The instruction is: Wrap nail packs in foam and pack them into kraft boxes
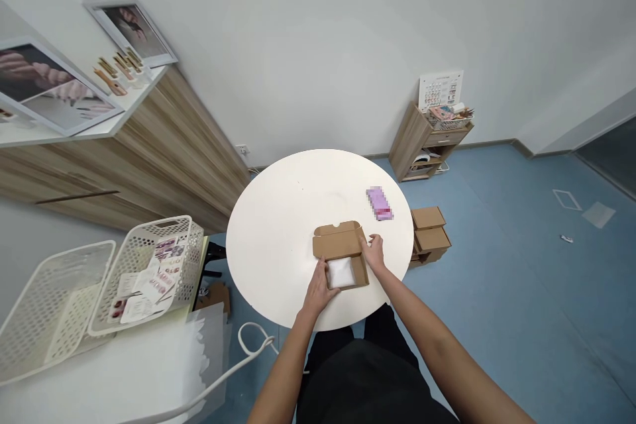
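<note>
A small open cardboard mailer box (340, 245) sits near the front of the round white table (278, 225), its lid standing up on the far side. A white packet (340, 272) lies inside the box. My left hand (318, 290) grips the box's near left side, with the fingers over its wall. My right hand (373, 254) holds the box's right side by the lid fold. A pink rectangular package (380, 203), its print blurred out, lies flat on the table beyond my right hand.
Two flat cardboard boxes (430, 235) lie stacked on the blue floor right of the table. White mesh baskets (149, 278) with printed cards stand at the left. A wooden cabinet (124, 152) runs along the left wall, and a small wooden shelf unit (422, 142) stands behind.
</note>
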Action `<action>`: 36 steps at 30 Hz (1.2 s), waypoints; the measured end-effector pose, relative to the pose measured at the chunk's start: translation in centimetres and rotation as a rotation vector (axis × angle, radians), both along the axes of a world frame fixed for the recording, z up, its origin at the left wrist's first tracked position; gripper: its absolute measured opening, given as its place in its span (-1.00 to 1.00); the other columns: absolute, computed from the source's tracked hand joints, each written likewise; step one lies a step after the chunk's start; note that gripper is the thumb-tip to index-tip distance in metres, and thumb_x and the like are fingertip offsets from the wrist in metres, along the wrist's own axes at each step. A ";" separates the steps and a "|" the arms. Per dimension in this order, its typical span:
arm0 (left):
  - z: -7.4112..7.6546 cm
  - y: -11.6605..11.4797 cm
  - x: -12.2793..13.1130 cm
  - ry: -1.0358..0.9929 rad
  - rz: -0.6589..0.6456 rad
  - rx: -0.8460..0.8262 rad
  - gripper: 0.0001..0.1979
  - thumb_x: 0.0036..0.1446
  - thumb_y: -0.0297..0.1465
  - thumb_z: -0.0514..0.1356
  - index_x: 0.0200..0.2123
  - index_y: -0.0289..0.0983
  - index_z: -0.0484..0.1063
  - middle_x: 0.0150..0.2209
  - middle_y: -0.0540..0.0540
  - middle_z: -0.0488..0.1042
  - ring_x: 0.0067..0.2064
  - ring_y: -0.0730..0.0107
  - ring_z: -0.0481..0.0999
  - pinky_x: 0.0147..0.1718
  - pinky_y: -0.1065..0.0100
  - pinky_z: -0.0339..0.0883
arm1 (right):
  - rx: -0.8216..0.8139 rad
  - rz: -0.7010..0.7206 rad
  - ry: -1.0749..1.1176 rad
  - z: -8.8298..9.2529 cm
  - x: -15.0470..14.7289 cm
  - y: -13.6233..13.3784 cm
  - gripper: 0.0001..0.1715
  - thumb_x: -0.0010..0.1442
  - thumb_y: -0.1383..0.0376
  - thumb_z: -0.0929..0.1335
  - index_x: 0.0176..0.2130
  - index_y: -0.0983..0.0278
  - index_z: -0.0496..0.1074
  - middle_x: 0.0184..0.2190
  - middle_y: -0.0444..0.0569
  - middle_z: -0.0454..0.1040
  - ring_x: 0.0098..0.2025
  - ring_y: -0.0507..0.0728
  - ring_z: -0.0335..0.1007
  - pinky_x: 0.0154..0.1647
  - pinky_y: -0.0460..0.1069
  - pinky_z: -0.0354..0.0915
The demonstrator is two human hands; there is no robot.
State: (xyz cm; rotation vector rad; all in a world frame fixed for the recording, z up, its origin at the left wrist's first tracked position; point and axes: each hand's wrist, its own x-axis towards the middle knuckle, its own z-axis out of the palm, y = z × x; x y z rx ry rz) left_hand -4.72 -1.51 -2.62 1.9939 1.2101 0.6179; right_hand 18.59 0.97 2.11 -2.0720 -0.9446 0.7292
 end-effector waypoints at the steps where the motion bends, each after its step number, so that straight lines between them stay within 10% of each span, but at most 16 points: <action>1: 0.2 0.0 0.0 0.000 -0.007 -0.013 -0.04 -0.08 -0.34 0.36 0.29 -0.15 -0.13 0.29 -0.28 0.12 0.34 -0.04 0.12 0.20 -0.04 0.17 | -0.081 -0.009 0.148 0.0 0.4 0.6 -0.56 0.17 0.03 0.29 -0.08 0.26 0.33 -0.12 0.11 0.42 -0.15 0.20 0.38 -0.21 0.03 0.32; 5: 1.2 0.1 -0.1 -0.014 -0.027 -0.050 -0.18 -0.06 -0.38 0.32 0.21 -0.13 -0.02 0.30 -0.26 0.09 0.33 -0.03 0.13 0.19 -0.03 0.18 | -0.229 0.105 0.488 0.5 1.0 2.5 -0.66 0.11 0.08 0.30 -0.24 0.29 0.41 -0.25 0.07 0.53 -0.26 0.16 0.42 -0.31 -0.02 0.30; 12: 2.4 0.0 0.5 -0.064 0.051 -0.029 -0.19 -0.11 -0.42 0.34 0.17 -0.16 0.01 0.22 -0.25 0.08 0.30 -0.04 0.12 0.17 -0.03 0.20 | -0.088 0.222 0.434 1.3 1.0 2.4 -0.74 0.11 0.18 0.25 -0.29 0.27 0.43 -0.19 0.03 0.55 -0.19 0.16 0.43 -0.23 -0.02 0.30; 27: -0.6 -2.3 1.1 -0.237 0.224 -0.119 -0.05 -0.05 -0.25 0.35 0.30 -0.20 -0.12 0.20 -0.32 0.13 0.25 -0.08 0.21 0.14 -0.08 0.24 | 0.021 0.126 0.133 -1.1 -0.8 -2.3 -0.57 0.24 0.04 0.14 -0.25 0.23 0.42 -0.25 0.04 0.55 -0.20 0.23 0.45 -0.15 0.07 0.33; 32: -1.7 -1.6 0.6 -0.281 0.289 -0.340 0.29 -0.12 -0.19 0.40 0.37 -0.08 -0.55 0.29 -0.35 0.07 0.17 -0.04 0.35 -0.01 0.03 0.40 | 0.008 0.128 0.140 -1.5 -0.6 -2.3 -0.58 0.26 0.07 0.14 -0.21 0.24 0.43 -0.23 0.05 0.55 -0.19 0.22 0.45 -0.14 0.06 0.34; 36: -1.2 0.5 0.4 -0.317 0.261 -0.440 0.00 0.13 -0.20 0.25 0.39 0.01 -0.43 0.27 -0.29 0.23 0.11 0.06 0.46 -0.07 0.05 0.44 | -0.012 0.148 0.059 -1.5 -0.7 -2.2 -0.57 0.29 0.10 0.12 -0.22 0.24 0.44 -0.30 0.04 0.51 -0.19 0.22 0.41 -0.15 0.07 0.33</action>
